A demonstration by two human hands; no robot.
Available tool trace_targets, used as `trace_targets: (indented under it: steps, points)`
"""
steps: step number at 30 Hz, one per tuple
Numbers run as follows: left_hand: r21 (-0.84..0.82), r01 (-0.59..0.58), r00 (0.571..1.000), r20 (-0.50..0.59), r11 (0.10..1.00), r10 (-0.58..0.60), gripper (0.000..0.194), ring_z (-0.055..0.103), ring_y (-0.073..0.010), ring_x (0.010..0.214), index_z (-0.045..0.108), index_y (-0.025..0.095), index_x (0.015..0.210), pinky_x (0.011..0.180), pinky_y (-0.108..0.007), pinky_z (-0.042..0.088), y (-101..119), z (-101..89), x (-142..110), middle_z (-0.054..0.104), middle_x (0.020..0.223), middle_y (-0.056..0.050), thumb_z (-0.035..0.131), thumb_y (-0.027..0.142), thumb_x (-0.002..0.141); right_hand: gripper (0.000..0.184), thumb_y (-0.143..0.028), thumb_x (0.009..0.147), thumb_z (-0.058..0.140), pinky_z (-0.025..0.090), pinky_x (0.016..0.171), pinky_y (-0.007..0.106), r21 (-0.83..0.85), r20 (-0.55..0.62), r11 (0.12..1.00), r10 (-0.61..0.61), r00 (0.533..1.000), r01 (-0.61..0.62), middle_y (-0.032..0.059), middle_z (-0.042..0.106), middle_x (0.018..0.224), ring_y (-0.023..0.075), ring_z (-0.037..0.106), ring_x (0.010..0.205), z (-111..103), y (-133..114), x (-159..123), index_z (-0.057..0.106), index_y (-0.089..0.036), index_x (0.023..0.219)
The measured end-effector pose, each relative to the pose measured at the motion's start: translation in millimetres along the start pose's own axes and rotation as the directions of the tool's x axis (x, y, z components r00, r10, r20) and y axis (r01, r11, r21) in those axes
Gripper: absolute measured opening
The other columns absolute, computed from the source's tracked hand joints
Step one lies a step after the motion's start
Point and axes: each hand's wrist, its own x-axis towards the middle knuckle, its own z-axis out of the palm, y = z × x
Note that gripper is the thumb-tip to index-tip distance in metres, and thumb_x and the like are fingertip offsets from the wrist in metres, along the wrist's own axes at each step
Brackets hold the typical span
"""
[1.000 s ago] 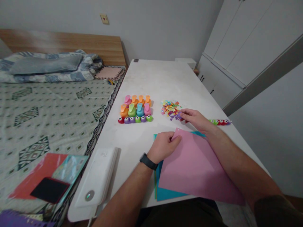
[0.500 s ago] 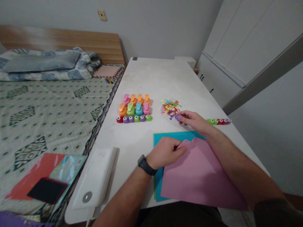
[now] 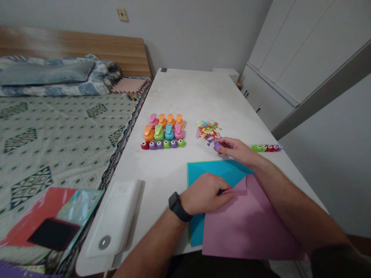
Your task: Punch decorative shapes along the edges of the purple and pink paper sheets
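Observation:
Pinched by its upper left edge, a pink sheet of paper (image 3: 249, 224) is in my left hand (image 3: 211, 193), whose wrist wears a black watch. Beneath it lie blue paper (image 3: 216, 170) and other coloured sheets, their edges just showing. My right hand (image 3: 233, 150) is closed around a small purple craft punch (image 3: 217, 146), held at the near edge of a pile of colourful paper cutouts (image 3: 207, 130). Purple cutouts lie beside the punch. The fingers partly cover the punch.
Left of the cutouts stand rows of larger craft punches (image 3: 164, 131) and small punches (image 3: 162, 144). Another row of small punches (image 3: 266, 148) is at the right. A white device (image 3: 114, 220) lies at the table's left edge. On the bed are a dark phone (image 3: 54, 233) and packaged paper (image 3: 37, 208).
My left hand has drawn the pink sheet slightly toward me and to the right, baring more of the blue paper. My right hand stays by the cutouts with the purple punch.

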Motion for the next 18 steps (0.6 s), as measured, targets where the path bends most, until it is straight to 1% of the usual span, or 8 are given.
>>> trace_targets:
  steps: [6,9,11,14,18]
  points:
    - [-0.003,-0.001,1.000,0.004,1.000,0.001,0.036,0.052,-0.0127,0.064,0.058,0.017,0.066,0.064,-0.028,0.033,-2,2.5,-1,0.060,0.066,-0.002,0.052,0.034,0.097,0.037,-0.048,0.087,0.070,0.046,0.069,0.029,-0.018,0.016,1.000,0.016,1.000,-0.016,0.0050,0.070,0.093,0.0171,0.060,0.079,2,0,0,0.071,-0.020,0.111]
    - [-0.002,0.005,1.000,-0.019,1.000,-0.005,0.038,0.047,-0.0117,0.060,0.054,0.017,0.062,0.062,-0.028,0.031,-2,2.7,-1,0.055,0.062,-0.001,0.052,0.034,0.096,0.037,-0.051,0.088,0.067,0.043,0.064,0.027,-0.033,0.005,0.999,0.033,0.999,-0.033,0.0044,0.070,0.086,0.0157,0.058,0.074,3,3,2,0.072,-0.019,0.107]
    - [0.006,0.011,0.999,-0.032,1.000,-0.011,0.040,0.046,-0.0111,0.059,0.051,0.017,0.061,0.061,-0.028,0.031,-2,2.9,-1,0.052,0.060,0.000,0.052,0.034,0.097,0.038,-0.053,0.089,0.065,0.041,0.060,0.026,-0.021,-0.007,0.998,0.056,0.998,-0.057,0.0046,0.070,0.083,0.0151,0.056,0.071,3,5,4,0.072,-0.018,0.102]
    - [0.007,0.022,0.999,-0.038,1.000,-0.022,0.041,0.047,-0.0111,0.060,0.049,0.017,0.061,0.061,-0.028,0.031,-3,3.4,-1,0.052,0.060,0.000,0.050,0.035,0.097,0.044,-0.059,0.090,0.061,0.038,0.055,0.026,0.095,-0.002,0.988,0.124,0.992,-0.124,0.0065,0.069,0.081,0.0144,0.057,0.067,4,8,6,0.070,-0.016,0.092]
    - [-0.011,0.038,0.998,-0.049,0.999,-0.039,0.041,0.045,-0.0111,0.059,0.049,0.017,0.060,0.061,-0.028,0.030,-3,3.8,-1,0.052,0.060,0.000,0.051,0.036,0.097,0.046,-0.062,0.088,0.062,0.036,0.050,0.025,0.303,0.031,0.927,0.221,0.975,-0.220,0.0063,0.067,0.078,0.0132,0.054,0.061,5,10,10,0.066,-0.016,0.085]
